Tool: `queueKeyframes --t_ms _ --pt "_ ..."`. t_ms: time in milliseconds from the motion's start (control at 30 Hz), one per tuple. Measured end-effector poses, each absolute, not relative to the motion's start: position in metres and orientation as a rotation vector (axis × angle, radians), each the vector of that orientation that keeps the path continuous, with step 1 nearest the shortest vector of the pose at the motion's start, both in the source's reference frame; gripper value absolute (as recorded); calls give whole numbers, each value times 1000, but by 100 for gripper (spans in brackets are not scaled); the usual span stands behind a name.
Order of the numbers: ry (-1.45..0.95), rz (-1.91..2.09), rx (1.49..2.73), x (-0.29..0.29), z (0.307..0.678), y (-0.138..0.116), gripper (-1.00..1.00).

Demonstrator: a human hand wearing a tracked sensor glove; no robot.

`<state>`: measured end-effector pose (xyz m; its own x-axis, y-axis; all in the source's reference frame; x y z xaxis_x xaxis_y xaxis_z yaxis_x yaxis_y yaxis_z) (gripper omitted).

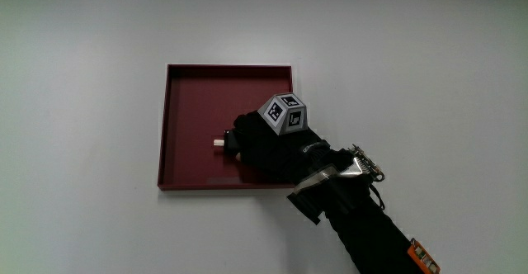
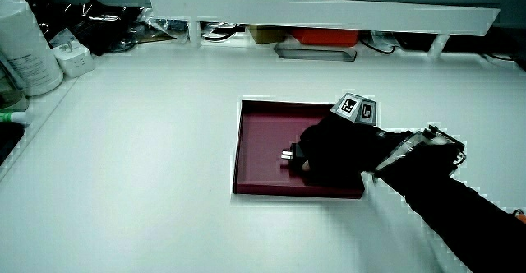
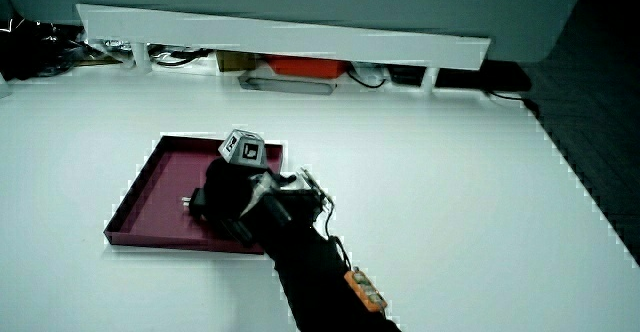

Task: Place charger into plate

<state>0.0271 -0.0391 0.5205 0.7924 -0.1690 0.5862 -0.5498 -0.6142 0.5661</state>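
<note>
A dark red square plate (image 1: 165, 125) with a low rim lies on the white table; it shows in both side views (image 2: 239, 150) (image 3: 135, 197). The gloved hand (image 1: 256, 146) rests inside the plate, over the part nearest the person, its forearm crossing the plate's near rim. Its fingers are curled around the charger (image 1: 221, 142), a small dark thing of which only the pale plug end sticks out past the fingertips (image 2: 287, 155) (image 3: 187, 205). That end sits low, at the plate's floor. The patterned cube (image 1: 285, 113) tops the back of the hand.
A low white partition (image 2: 320, 14) runs along the table's edge farthest from the person, with an orange box (image 2: 325, 36), a grey tray (image 2: 316, 53) and cables under it. A tall white container (image 2: 29, 47) and a white adapter (image 2: 72, 57) stand at a table corner.
</note>
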Motion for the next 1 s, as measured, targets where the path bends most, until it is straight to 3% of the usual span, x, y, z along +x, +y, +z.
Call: queueKeyframes --t_ms 500,667,1000 --pt "-515 665 2170 34 527 -36 -74" --pt "-530 646 2141 42 508 -41 -100" --pt "-588 659 2104 67 443 -52 -100"
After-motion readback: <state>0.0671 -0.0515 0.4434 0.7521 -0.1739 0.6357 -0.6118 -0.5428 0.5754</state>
